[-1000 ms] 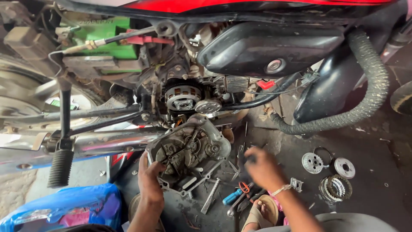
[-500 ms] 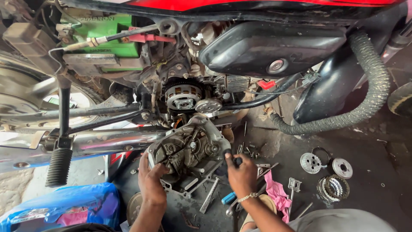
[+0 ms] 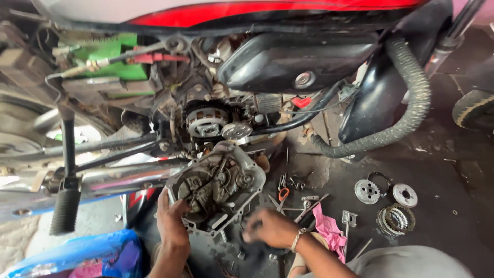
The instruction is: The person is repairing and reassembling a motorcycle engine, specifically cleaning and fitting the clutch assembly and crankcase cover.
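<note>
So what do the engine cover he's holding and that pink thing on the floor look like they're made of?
The engine cover, gripped by the left hand, looks like cast metal, probably aluminium: dull grey, ribbed inside, grimy with oil. The pink thing looks like a cloth rag: soft, crumpled folds, matte surface. The right hand is blurred beside the cover's lower edge.

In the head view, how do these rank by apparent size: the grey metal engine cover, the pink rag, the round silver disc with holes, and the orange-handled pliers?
Largest to smallest:
1. grey metal engine cover
2. pink rag
3. round silver disc with holes and orange-handled pliers: these look alike in size, so I do not rank them.
</note>
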